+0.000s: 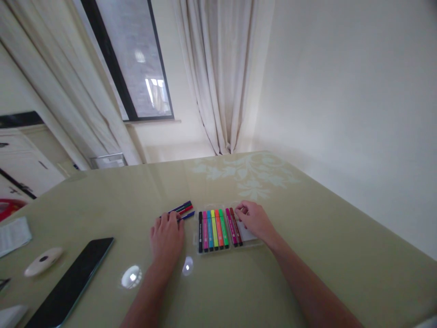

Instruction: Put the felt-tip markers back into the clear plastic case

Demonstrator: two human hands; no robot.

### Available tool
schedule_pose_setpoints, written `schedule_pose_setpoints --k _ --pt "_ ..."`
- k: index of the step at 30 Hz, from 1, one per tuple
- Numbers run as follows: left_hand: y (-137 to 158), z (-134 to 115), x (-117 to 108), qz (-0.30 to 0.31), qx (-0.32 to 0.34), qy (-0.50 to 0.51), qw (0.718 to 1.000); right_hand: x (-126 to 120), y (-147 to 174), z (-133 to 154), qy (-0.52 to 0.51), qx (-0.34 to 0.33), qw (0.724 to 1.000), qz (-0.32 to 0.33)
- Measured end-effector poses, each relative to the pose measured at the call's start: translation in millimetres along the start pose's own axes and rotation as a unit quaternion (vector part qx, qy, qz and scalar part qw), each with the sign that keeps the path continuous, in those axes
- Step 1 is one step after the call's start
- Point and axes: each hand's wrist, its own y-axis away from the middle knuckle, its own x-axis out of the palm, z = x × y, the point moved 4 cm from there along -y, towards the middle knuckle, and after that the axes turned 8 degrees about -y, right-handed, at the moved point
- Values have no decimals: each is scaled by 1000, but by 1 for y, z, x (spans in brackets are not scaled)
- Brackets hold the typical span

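Observation:
A clear plastic marker case (213,253) lies open on the table. Its left half holds a row of several markers: black, pink, blue, yellow, orange and a green marker (223,228). In the right half lie a magenta marker (231,228) and a brown marker (236,228), beside a white lining (246,233). My right hand (253,219) is over that half, fingers curled together close to the brown marker's top; what they pinch is hidden. Left of the case, my left hand (167,237) has its fingertips on a loose blue marker (187,215), next to dark and red markers (184,208).
A black tablet-like slab (73,282) lies at the left front, near a white oval object (43,262) and a folded cloth or paper (14,236). A wall (358,136) borders the table on the right; curtains (218,82) and a window stand behind it.

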Motion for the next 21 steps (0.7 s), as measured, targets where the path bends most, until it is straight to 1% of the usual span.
schedule_pose_setpoints --k 5,8,11,13,15,16,17,19,21 --pt "2 -3 -2 -8 4 -11 1000 1 -1 -1 12 -14 1000 -8" --pt "1 -1 1 2 19 5 1000 1 -1 0 16 -15 1000 -7" --pt "0 -3 0 1 28 48 998 2 0 3 6 -19 1000 -9" --pt "2 -10 -7 -30 26 115 993 4 2 7 -21 -22 1000 -3" --pt "9 -25 -16 -64 42 220 973 9 6 13 -83 -26 996 17" --pt "14 -35 -20 -66 67 281 955 13 8 17 -127 -29 991 37" --pt "20 -45 -22 -57 95 333 936 17 10 22 -174 -31 982 61" --pt "30 -63 -26 -30 139 393 908 24 14 29 -253 -30 961 103" --pt "37 -73 -28 -18 148 422 894 28 16 32 -305 -15 944 125"
